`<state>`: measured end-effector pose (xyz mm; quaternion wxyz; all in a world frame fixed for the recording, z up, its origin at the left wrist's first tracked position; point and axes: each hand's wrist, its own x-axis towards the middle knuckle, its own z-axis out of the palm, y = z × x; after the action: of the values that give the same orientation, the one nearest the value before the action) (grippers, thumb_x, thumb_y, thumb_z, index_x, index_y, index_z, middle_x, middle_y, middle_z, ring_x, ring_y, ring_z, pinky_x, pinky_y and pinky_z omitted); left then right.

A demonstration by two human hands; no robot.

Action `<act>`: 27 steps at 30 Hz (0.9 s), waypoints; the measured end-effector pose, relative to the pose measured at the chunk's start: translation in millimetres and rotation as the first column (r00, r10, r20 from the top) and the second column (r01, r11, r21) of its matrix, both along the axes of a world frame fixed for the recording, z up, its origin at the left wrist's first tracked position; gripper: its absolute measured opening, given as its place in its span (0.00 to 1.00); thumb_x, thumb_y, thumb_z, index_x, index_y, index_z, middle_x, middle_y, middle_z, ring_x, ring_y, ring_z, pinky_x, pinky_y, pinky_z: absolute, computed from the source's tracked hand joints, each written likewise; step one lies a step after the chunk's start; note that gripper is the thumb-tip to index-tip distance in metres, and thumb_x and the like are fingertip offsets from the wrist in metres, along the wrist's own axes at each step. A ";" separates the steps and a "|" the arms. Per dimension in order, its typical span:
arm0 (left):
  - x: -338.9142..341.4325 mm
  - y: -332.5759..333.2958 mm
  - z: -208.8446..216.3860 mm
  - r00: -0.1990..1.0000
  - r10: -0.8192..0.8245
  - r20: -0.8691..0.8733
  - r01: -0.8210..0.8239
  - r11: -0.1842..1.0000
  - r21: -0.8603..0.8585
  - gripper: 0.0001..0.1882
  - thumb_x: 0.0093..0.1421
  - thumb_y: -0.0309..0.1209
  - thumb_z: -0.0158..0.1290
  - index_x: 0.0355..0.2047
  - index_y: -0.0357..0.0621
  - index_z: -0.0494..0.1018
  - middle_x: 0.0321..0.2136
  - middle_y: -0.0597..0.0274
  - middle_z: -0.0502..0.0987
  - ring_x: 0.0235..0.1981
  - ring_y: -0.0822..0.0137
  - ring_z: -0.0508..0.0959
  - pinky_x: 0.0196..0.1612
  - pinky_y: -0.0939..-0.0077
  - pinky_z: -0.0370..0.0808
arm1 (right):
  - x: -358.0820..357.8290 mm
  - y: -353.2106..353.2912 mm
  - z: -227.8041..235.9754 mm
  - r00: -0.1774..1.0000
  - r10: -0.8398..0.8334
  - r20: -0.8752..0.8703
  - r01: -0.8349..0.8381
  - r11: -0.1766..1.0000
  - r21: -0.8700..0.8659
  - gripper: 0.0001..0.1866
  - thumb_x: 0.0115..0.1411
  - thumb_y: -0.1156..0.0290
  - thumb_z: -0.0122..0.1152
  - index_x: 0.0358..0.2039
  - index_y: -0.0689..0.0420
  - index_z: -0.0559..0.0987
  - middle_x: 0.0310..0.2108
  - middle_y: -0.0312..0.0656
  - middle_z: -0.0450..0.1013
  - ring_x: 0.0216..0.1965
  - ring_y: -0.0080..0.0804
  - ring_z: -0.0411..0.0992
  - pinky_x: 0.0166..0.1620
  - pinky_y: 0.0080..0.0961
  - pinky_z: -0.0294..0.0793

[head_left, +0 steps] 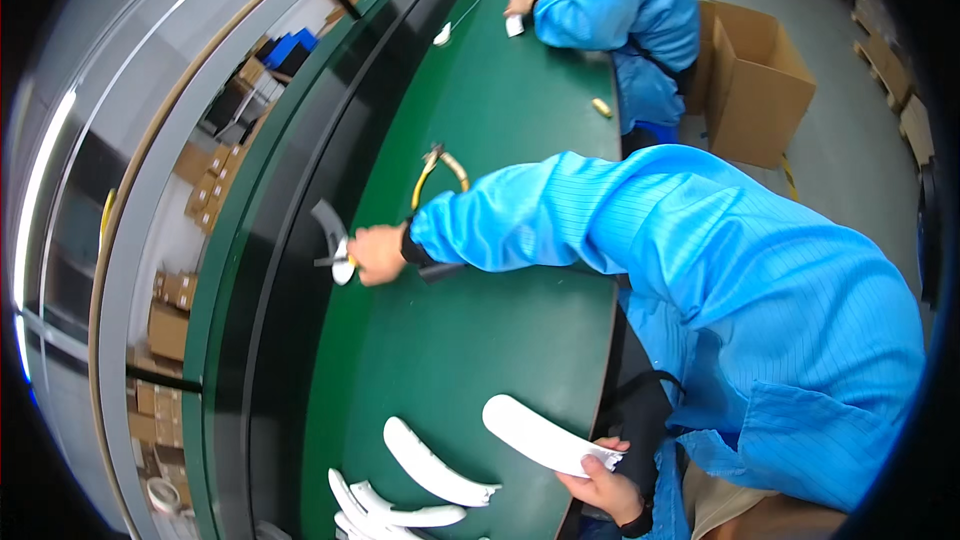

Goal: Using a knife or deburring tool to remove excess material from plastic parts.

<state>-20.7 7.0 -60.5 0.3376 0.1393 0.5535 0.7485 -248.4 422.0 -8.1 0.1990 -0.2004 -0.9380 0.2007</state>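
In my left hand [605, 490], near the bench's front edge, the thumb and fingers are closed on one end of a white curved plastic piece [535, 432]. My right arm stretches across the green bench. At its far side my right hand [377, 254] is closed at a small white rounded part [343, 262], with a grey curved strip [328, 220] and a dark thin piece beside it; what the fingers grip is unclear. Yellow-handled pliers [420, 183] lie just beyond my right forearm. A dark flat object [440, 272] is partly hidden under my sleeve.
Another white curved piece [430, 460] and several more [385, 510] lie at the bench's lower end. A co-worker in blue [625, 0] handles white parts farther along. A small yellow object [601, 108] sits near the edge. An open carton [755, 90] stands on the floor.
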 end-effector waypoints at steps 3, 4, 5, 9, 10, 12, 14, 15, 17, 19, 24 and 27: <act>-2.7 -3.1 3.1 0.999 0.052 0.007 -0.051 0.999 -0.008 0.31 0.64 0.42 0.50 0.56 0.31 0.54 0.26 0.43 0.76 0.22 0.58 0.77 0.27 0.68 0.77 | -64.0 0.5 3.4 0.983 -0.183 0.026 0.180 0.979 0.093 0.27 0.44 0.49 0.68 0.37 0.58 0.82 0.45 0.49 0.74 0.47 0.50 0.72 0.48 0.42 0.75; -6.2 -8.4 -0.7 0.999 0.044 0.025 -0.044 0.999 -0.015 0.30 0.64 0.41 0.50 0.56 0.32 0.54 0.26 0.42 0.76 0.22 0.58 0.78 0.27 0.67 0.78 | -74.7 -8.3 7.8 0.985 -0.125 0.123 0.110 0.987 0.121 0.31 0.44 0.46 0.69 0.42 0.58 0.82 0.46 0.47 0.73 0.51 0.47 0.70 0.49 0.42 0.74; -6.8 -11.1 -1.7 0.998 0.054 0.033 -0.053 0.998 -0.017 0.30 0.64 0.41 0.51 0.55 0.32 0.54 0.27 0.42 0.76 0.23 0.57 0.78 0.28 0.66 0.78 | -89.3 -14.4 3.8 0.976 -0.121 0.183 0.091 0.982 0.164 0.31 0.45 0.45 0.71 0.43 0.55 0.82 0.47 0.45 0.73 0.53 0.46 0.68 0.50 0.42 0.74; -9.1 -5.5 3.4 0.997 0.001 0.074 -0.001 1.000 0.001 0.27 0.65 0.40 0.50 0.54 0.32 0.55 0.28 0.40 0.77 0.23 0.57 0.79 0.28 0.66 0.79 | -108.1 22.0 -19.3 0.917 -0.303 0.261 0.259 0.947 0.191 0.34 0.45 0.49 0.72 0.44 0.62 0.75 0.41 0.49 0.77 0.45 0.41 0.77 0.42 0.39 0.78; -7.8 -3.9 4.0 0.996 -0.013 0.084 0.013 1.000 0.001 0.27 0.65 0.40 0.50 0.53 0.32 0.55 0.28 0.40 0.77 0.23 0.57 0.79 0.28 0.66 0.79 | -112.9 38.6 -29.8 0.909 -0.353 0.224 0.316 0.931 0.183 0.32 0.46 0.51 0.72 0.43 0.62 0.75 0.40 0.49 0.78 0.44 0.40 0.77 0.42 0.39 0.78; -6.6 -3.5 4.0 0.998 -0.002 0.070 0.002 1.000 0.001 0.28 0.65 0.41 0.50 0.54 0.32 0.55 0.28 0.40 0.77 0.23 0.57 0.79 0.28 0.66 0.79 | -103.0 54.3 -28.7 0.915 -0.349 0.201 0.320 0.933 0.167 0.28 0.47 0.55 0.71 0.43 0.61 0.76 0.40 0.50 0.78 0.43 0.41 0.78 0.42 0.40 0.77; -5.4 -2.4 3.8 0.998 0.011 0.057 -0.011 1.000 -0.003 0.29 0.65 0.41 0.51 0.54 0.32 0.55 0.28 0.40 0.77 0.23 0.57 0.79 0.28 0.66 0.79 | -89.0 57.6 -20.4 0.945 -0.295 0.144 0.286 0.955 0.081 0.25 0.48 0.59 0.69 0.43 0.60 0.75 0.39 0.50 0.78 0.41 0.40 0.79 0.39 0.39 0.78; -5.5 -1.1 3.5 0.998 0.013 0.053 -0.013 1.000 -0.004 0.29 0.65 0.41 0.51 0.54 0.31 0.54 0.28 0.40 0.77 0.23 0.57 0.79 0.28 0.66 0.78 | -80.8 59.8 -15.8 0.964 -0.249 0.096 0.250 0.968 0.010 0.24 0.48 0.60 0.68 0.42 0.60 0.75 0.38 0.50 0.78 0.39 0.39 0.79 0.37 0.37 0.78; -5.9 -1.4 3.3 0.999 0.037 0.031 -0.037 0.999 -0.012 0.30 0.65 0.41 0.50 0.56 0.31 0.54 0.27 0.40 0.77 0.22 0.58 0.79 0.27 0.68 0.78 | -48.6 36.0 21.0 0.995 -0.084 0.052 0.099 0.829 -0.551 0.18 0.52 0.64 0.64 0.41 0.59 0.75 0.35 0.48 0.77 0.28 0.31 0.79 0.25 0.27 0.76; -5.1 -3.3 -4.4 1.000 0.021 0.020 -0.022 0.999 0.029 0.30 0.64 0.39 0.50 0.57 0.30 0.53 0.30 0.39 0.76 0.25 0.55 0.79 0.28 0.66 0.79 | -30.9 40.4 18.8 0.984 0.123 -0.128 -0.174 0.531 -0.829 0.14 0.58 0.65 0.60 0.41 0.58 0.73 0.30 0.41 0.76 0.22 0.24 0.75 0.20 0.19 0.72; 2.9 0.8 3.7 0.997 0.071 -0.031 -0.070 0.997 0.025 0.30 0.67 0.43 0.45 0.58 0.32 0.54 0.25 0.43 0.76 0.19 0.60 0.76 0.26 0.71 0.75 | 42.0 -21.0 28.6 0.914 0.368 -0.170 -0.277 0.261 -0.925 0.14 0.61 0.64 0.55 0.42 0.59 0.75 0.32 0.43 0.79 0.23 0.23 0.76 0.21 0.21 0.74; 7.2 2.7 3.4 0.998 0.055 -0.042 -0.054 0.998 0.019 0.28 0.68 0.43 0.40 0.58 0.32 0.55 0.23 0.46 0.74 0.18 0.60 0.74 0.25 0.70 0.73 | 80.4 -62.8 25.6 0.872 0.474 -0.124 -0.283 0.280 -0.917 0.14 0.61 0.63 0.59 0.41 0.59 0.74 0.29 0.41 0.78 0.22 0.23 0.76 0.22 0.21 0.74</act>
<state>-13.6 9.7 -57.1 0.3039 0.1430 0.5573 0.7594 -167.9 359.2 17.5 -0.0814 -0.0631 -0.7004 0.7063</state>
